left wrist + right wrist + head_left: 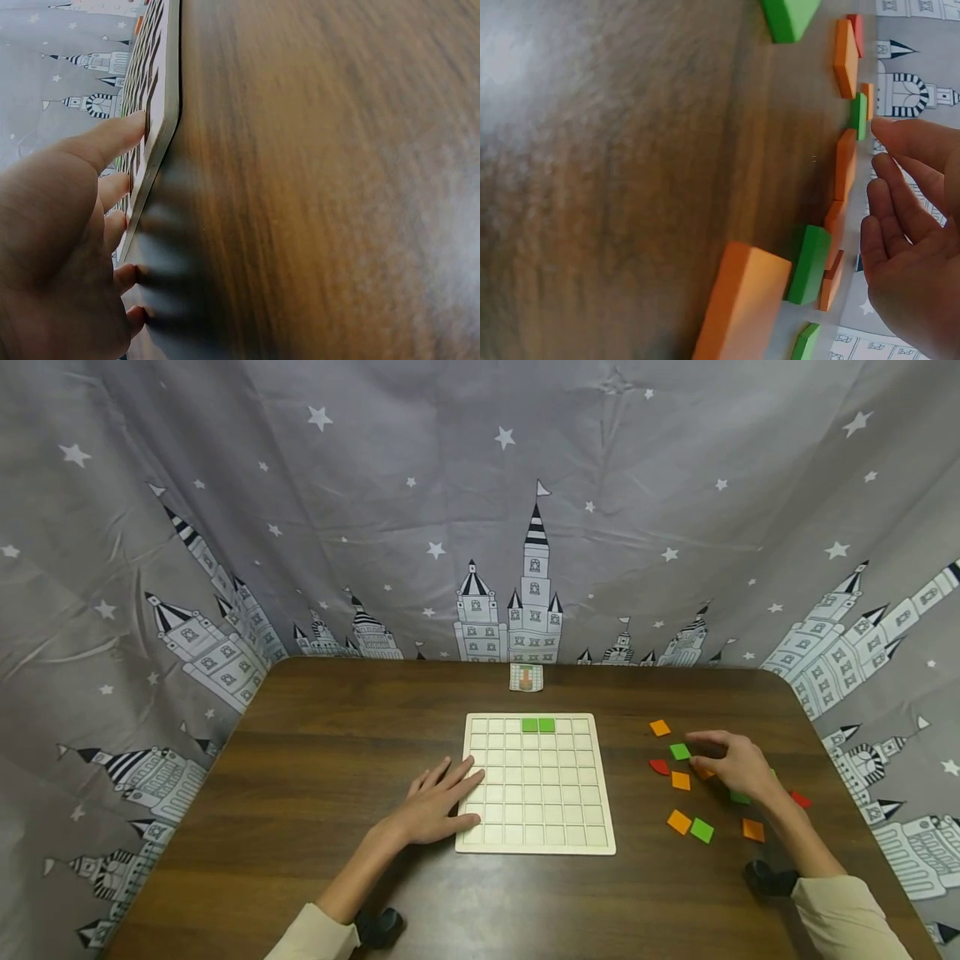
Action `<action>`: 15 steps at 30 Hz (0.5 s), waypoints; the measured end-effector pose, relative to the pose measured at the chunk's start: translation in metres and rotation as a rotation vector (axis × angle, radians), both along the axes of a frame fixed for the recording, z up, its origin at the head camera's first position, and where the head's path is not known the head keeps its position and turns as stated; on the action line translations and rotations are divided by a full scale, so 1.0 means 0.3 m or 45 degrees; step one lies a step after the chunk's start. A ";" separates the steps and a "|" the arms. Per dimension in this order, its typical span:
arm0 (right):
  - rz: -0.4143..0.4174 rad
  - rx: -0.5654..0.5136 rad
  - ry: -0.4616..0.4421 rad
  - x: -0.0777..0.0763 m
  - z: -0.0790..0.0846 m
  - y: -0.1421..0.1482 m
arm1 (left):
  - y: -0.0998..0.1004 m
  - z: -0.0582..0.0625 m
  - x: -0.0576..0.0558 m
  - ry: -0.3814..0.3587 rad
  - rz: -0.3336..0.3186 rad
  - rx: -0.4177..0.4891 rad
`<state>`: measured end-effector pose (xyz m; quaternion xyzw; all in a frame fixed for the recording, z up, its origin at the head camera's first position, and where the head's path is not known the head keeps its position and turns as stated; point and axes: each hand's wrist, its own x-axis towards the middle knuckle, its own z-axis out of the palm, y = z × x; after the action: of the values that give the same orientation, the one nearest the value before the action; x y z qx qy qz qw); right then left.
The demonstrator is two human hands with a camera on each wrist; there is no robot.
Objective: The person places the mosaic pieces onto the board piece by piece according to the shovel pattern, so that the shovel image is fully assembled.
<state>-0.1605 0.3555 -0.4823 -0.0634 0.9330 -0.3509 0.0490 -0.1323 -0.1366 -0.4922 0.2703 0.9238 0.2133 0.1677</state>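
Observation:
A pale board [551, 795] with a grid of square recesses lies on the table. Two green square tiles [538, 725] sit side by side in its top row. My left hand [431, 803] rests on the board's left edge, fingers spread. Over the loose tiles at the right is my right hand [738, 766], thumb and index finger apart beside a green tile [680, 752]. I see nothing held in the right wrist view, where that hand [919, 225] hovers near several tiles. An orange tile [705, 772] is partly hidden under its fingers.
Several orange tiles [678, 822], green tiles [702, 831] and red rounded pieces [659, 767] are scattered on the brown table [337, 735]. A small card [527, 677] with a coloured grid picture stands at the back edge, before a grey castle-print curtain [375, 510].

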 end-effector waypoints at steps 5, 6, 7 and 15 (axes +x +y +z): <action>0.015 0.016 -0.001 -0.012 -0.022 -0.002 | -0.002 -0.003 0.001 -0.002 0.003 -0.001; 0.015 0.018 -0.002 -0.015 -0.026 -0.003 | -0.002 -0.003 0.001 -0.002 0.004 -0.002; 0.014 0.021 -0.006 -0.017 -0.030 -0.003 | -0.002 -0.003 0.001 -0.001 0.005 -0.002; 0.008 0.046 -0.003 -0.022 -0.035 -0.006 | 0.001 0.001 0.000 0.000 0.009 0.000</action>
<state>-0.1670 0.3537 -0.4928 -0.0649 0.9389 -0.3339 0.0524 -0.1324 -0.1363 -0.4919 0.2670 0.9247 0.2139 0.1669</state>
